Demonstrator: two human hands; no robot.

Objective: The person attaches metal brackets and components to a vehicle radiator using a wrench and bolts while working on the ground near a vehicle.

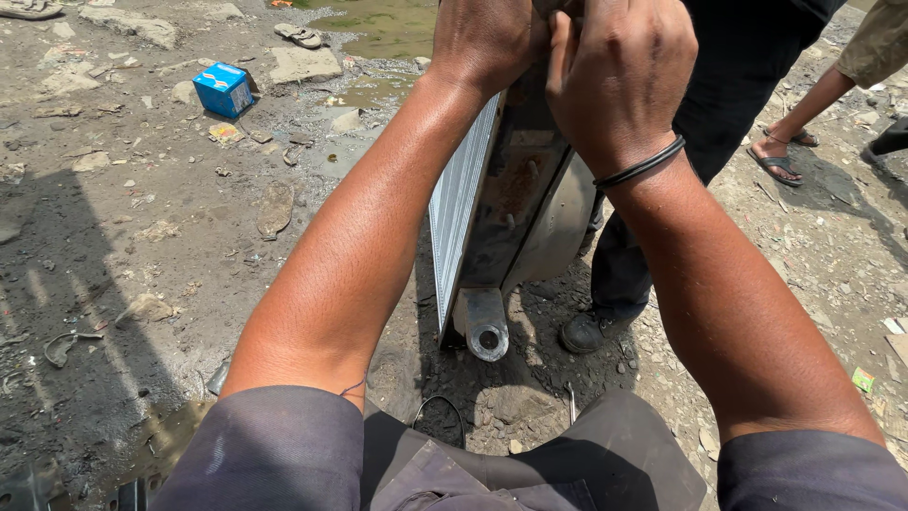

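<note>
Two bare hands hold a metal radiator upright on muddy ground.

At the bottom of the frame lie dark grey sleeves (284, 454); from them both forearms reach up the middle. Between them stands the finned silver metal radiator with a rusty side tank (492, 203), its short grey outlet pipe (486, 326) pointing down at centre. At the top edge, the left hand (484, 38) and the right hand (615, 76), a black band (641, 166) at its wrist, have their fingers clenched on the radiator's upper end. Behind it stands a person in black trousers (709, 104). A small blue box (223, 89) lies at upper left.
</note>
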